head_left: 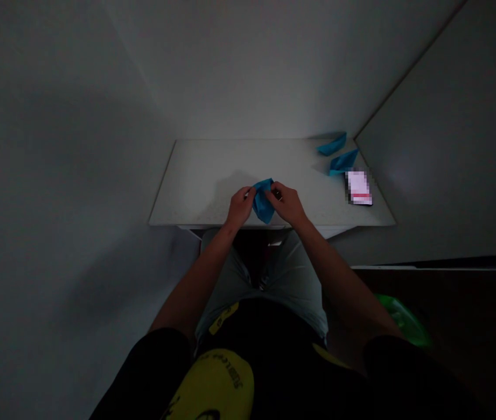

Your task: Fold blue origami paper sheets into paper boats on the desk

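A folded piece of blue paper [264, 200] is held over the near edge of a small white table [204, 175]. My left hand [240, 205] pinches its left side with the fingers closed. My right hand [288, 203] grips its right side, fingers curled round the top corner. Both forearms reach forward from my lap.
Two folded blue paper shapes [332, 144] [343, 162] lie at the table's far right corner. A blurred white card [359, 187] sits just in front of them. Walls close in on the left, back and right. A green object [401, 318] lies on the dark floor at right.
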Demonstrator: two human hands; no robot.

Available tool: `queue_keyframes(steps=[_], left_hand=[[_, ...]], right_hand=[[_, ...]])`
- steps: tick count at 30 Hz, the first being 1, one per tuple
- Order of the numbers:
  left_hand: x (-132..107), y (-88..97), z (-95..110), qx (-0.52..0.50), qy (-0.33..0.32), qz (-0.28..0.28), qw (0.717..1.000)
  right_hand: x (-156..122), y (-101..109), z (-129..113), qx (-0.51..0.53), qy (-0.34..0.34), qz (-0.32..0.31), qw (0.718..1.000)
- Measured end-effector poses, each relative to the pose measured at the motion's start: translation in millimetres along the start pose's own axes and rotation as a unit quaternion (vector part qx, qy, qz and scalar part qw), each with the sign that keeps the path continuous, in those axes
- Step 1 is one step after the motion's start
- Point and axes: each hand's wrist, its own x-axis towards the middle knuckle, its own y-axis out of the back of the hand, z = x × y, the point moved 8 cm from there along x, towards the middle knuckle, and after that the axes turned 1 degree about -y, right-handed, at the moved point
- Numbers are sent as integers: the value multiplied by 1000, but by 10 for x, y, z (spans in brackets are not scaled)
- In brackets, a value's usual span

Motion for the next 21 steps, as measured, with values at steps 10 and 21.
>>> queue_keyframes(steps=[10,21], left_hand=[[-110,103,365,5,-94,16,995],[-167,-62,491,156,-179,-35,971]], right_hand=[[-5,18,41,74,-38,1,997],[-8,7,28,140,-47,21,989]])
